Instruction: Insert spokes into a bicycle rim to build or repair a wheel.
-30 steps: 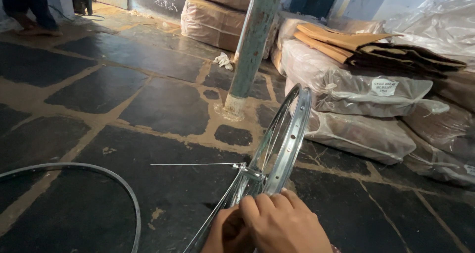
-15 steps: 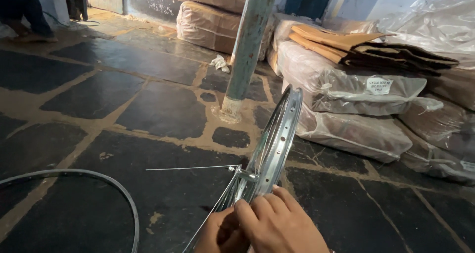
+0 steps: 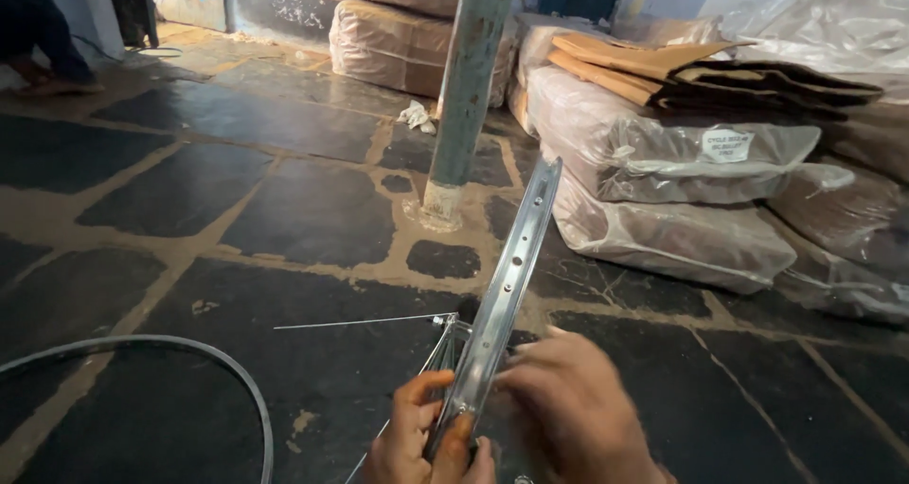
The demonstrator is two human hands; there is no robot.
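At floor level, low in the head view, a bare metal wheel rim (image 3: pixel 511 285) stands on edge, tilted slightly and seen nearly end-on, so that its drilled inner channel faces the worker. The left hand (image 3: pixel 421 437) pinches the rim's near edge between thumb and fingers, which appears to steady it upright. The right hand (image 3: pixel 578 418) is blurred; its fingers curl over the rim's right side, but whether they grip anything small cannot be told. Thin spokes (image 3: pixel 365 322) stick out leftward from a hub behind the rim, one lying almost level and free at its far end. A second hoop (image 3: pixel 227 370) lies flat on the stone floor (image 3: pixel 303 209), well apart to the left. Plastic-wrapped bales (image 3: pixel 663 152) are stacked beyond a painted post (image 3: pixel 469 77).
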